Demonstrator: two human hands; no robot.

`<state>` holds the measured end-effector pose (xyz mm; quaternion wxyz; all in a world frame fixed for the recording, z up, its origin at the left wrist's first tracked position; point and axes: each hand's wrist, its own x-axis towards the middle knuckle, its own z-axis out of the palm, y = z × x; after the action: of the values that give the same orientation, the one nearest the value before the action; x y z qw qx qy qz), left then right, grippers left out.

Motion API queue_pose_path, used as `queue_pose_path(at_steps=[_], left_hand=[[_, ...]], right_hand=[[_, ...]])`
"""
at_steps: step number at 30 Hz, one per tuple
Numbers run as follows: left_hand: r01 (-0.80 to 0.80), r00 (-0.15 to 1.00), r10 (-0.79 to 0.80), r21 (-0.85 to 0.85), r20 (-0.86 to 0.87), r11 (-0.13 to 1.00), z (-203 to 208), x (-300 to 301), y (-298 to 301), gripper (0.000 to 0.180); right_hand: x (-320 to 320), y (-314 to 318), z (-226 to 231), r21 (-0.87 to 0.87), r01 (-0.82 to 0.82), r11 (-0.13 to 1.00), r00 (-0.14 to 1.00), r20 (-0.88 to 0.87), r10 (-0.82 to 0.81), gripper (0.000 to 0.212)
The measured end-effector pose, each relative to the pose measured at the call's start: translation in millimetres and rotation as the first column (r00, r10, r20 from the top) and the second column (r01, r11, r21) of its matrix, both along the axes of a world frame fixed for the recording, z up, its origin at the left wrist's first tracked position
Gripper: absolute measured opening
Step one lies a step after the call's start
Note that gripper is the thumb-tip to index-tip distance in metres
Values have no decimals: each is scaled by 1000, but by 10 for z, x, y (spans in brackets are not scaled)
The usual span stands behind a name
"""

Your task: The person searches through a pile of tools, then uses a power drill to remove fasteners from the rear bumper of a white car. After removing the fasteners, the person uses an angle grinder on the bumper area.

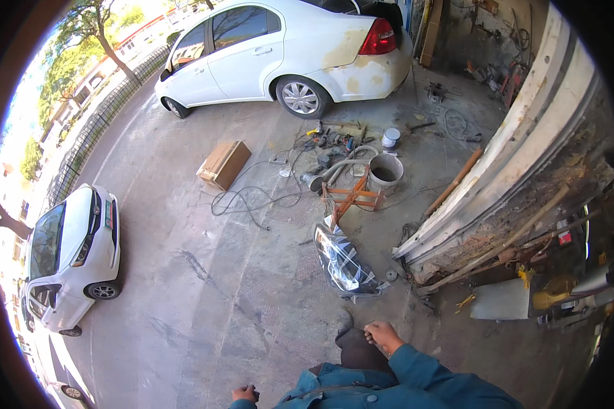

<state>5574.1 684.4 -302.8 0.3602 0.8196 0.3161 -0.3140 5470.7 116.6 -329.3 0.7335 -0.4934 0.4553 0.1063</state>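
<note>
My right hand point(383, 336) hangs in front of my body at lower centre, its fingers curled in with nothing showing between them. Low at the edge of the view is my left hand point(245, 393), fingers curled; something dark shows at its fingertips, too small to make out. Neither hand touches anything around it. On the ground just ahead of my foot lies a shiny silver and black piece shaped like a car headlight point(348, 262). Beyond it stand an orange-brown crossed stand point(351, 199) and a grey bucket point(387, 170).
A white car point(252, 58) with filler patches is parked ahead. Another white car point(71, 249) stands left. Power tools point(338, 143), a looped cable point(259, 198), a cardboard box point(224, 165) and a white tub point(391, 137) lie between. A white door frame point(505, 143) and clutter line the right.
</note>
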Motion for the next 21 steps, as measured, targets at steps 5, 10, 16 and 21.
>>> queue_pose_path(at_steps=[5, 10, 16, 21], left_hand=[[482, 860, -381, 299, -339, 823, 210, 289, 215, 27], [191, 940, -148, 116, -309, 975, 204, 1194, -696, 27], [63, 985, -64, -10, -158, 998, -28, 3908, -1400, 27], [126, 987, -115, -95, 113, 987, 106, 7150, -1850, 26]], right_hand=[[593, -1275, -395, -189, 117, 975, 951, -260, -165, 17], [1591, -2027, -478, -237, 122, 964, 922, -334, -199, 15], [3518, -2271, -473, -234, 249, 940, 911, -275, -309, 19], [4753, -2154, -457, -126, 239, 963, 929, -258, -265, 19]])
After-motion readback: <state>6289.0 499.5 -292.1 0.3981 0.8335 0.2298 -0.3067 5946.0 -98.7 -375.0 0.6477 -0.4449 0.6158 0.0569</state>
